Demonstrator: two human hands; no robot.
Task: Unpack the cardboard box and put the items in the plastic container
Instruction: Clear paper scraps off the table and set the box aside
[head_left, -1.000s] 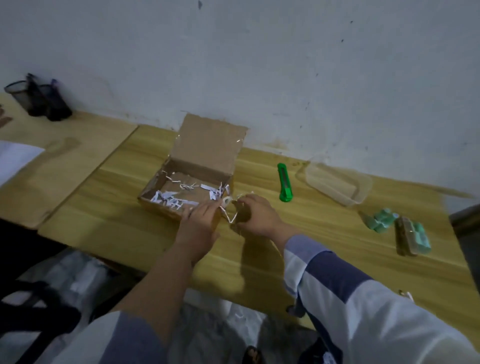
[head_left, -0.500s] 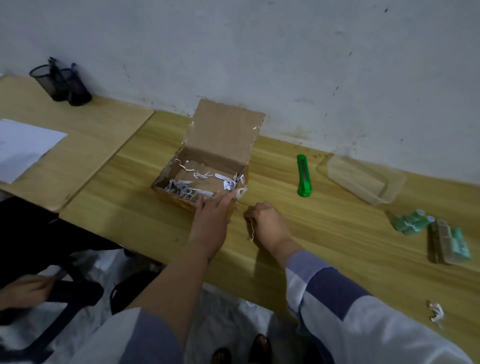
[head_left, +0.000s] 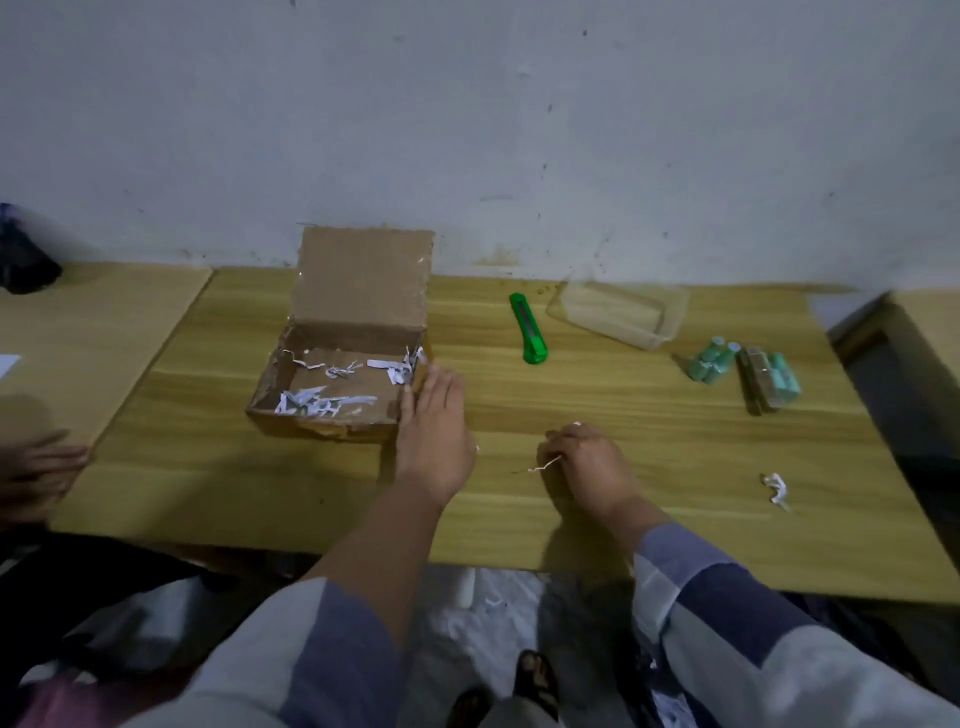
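An open cardboard box sits on the wooden table with its lid standing up; only white paper shreds lie inside. My left hand rests with straight fingers against the box's right wall. My right hand is curled on the table to the right and holds a small bunch of paper shreds that stick out of the fist. The clear plastic container stands empty at the back right. Several small green bottles and a clear pack of green bottles lie right of it.
A green utility knife lies between the box and the container. A scrap of white paper lies on the table at the right. Another person's hand shows at the left edge. A second table adjoins on the left.
My right hand has drawn away from the box to the right, carrying paper shreds. My left hand stays at the box's right wall. The camera view has swung right.
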